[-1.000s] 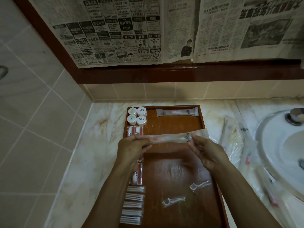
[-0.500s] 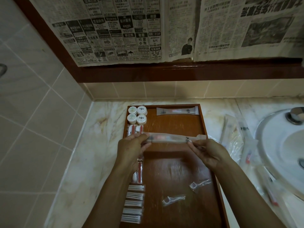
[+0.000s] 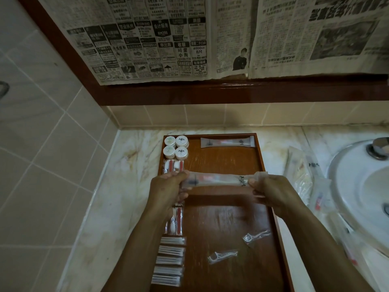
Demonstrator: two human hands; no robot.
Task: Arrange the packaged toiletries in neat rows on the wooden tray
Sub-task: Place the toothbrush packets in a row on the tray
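A long packaged toothbrush (image 3: 219, 179) is stretched level between my left hand (image 3: 168, 190) and my right hand (image 3: 271, 190), each pinching one end above the middle of the wooden tray (image 3: 227, 163). Another packaged toothbrush (image 3: 227, 142) lies across the tray's far right. Along the left side sit several small round white jars (image 3: 176, 146), red-and-white packets (image 3: 173, 166) and a column of cotton-swab packets (image 3: 169, 260). Two wrapped floss picks (image 3: 222, 256) (image 3: 255, 237) lie loose on the near right of the tray.
The tray rests on a marble counter (image 3: 134, 157) in a tiled corner. More clear packets (image 3: 299, 171) are heaped on the counter right of the tray, beside a white sink (image 3: 362, 197). Newspaper covers the mirror (image 3: 189, 39) above.
The toothbrush packet, held by both hands, has levelled out from a slight tilt and come a little nearer to me over the tray.
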